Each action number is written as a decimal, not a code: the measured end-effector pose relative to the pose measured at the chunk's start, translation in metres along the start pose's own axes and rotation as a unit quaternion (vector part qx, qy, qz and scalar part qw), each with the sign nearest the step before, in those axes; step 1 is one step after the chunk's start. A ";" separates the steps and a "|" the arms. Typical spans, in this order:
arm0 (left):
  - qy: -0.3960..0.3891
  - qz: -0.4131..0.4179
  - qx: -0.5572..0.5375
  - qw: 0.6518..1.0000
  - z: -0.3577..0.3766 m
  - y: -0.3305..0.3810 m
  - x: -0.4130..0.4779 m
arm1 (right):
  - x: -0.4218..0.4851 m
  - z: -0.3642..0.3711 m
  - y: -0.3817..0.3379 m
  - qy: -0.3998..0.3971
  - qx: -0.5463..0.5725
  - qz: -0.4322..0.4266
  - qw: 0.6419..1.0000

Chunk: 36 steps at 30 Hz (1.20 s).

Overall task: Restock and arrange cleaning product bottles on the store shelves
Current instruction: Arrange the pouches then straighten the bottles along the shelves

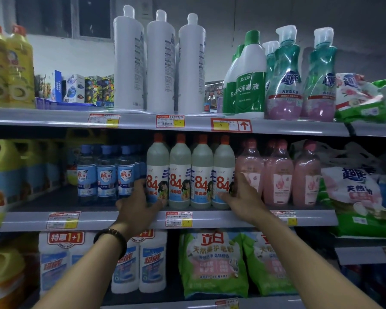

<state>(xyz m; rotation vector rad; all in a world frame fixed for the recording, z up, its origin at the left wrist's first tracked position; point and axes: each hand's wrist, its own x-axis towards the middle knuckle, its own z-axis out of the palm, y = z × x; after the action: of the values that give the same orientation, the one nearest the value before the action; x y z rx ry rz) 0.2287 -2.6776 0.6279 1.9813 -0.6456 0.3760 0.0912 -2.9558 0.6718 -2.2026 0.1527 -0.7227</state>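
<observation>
Pale, translucent plastic bottles with orange caps and big red "84" labels (190, 175) stand four abreast at the front of the middle shelf (232, 217), and both hands bracket that row from its two ends. The left hand (136, 205) has its fingers spread loosely, the fingertips lying against the outer side of the leftmost bottle and the thumb reaching across its lower front; it presses rather than wraps, so nothing is enclosed in it. A dark beaded bracelet (112, 238) circles that wrist. The right hand (243, 197) is likewise splayed flat, fingers pointing up along the right flank of the rightmost bottle, thumb touching its base near the shelf lip; it too grasps nothing. More orange caps show behind the front row. Just left of the row stand small clear bottles with blue caps and blue labels (106, 175), close to the left hand's fingers. Just right of it stand pink translucent bottles with pink caps (279, 175), directly behind the right hand. A red and white price tag (178, 219) sits on the shelf edge below the row, between the two wrists. On the shelf above, three tall white bottles (161, 63) stand upright, with green and white "84" bottles (247, 74) and teal pump bottles (299, 74) to their right. Below, green and pink powder bags (212, 262) stand next to white bottles with blue labels (140, 264).
</observation>
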 end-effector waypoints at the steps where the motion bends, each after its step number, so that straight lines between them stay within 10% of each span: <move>1: -0.002 -0.001 -0.004 1.000 0.000 0.001 0.000 | -0.002 0.001 -0.002 0.000 -0.010 -0.001 1.000; 12: 0.097 0.011 0.101 0.990 -0.007 0.050 -0.052 | -0.064 -0.001 -0.037 0.127 -0.055 -0.052 0.989; 36: -0.085 0.204 -0.022 0.975 -0.060 0.285 0.074 | 0.016 -0.089 -0.189 0.227 0.004 0.007 0.974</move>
<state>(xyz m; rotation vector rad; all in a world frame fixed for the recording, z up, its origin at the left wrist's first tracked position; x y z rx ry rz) 0.1223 -2.7535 0.8980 1.8453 -1.1683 0.4377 0.0326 -2.8919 0.8627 -1.9942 0.3931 -1.2074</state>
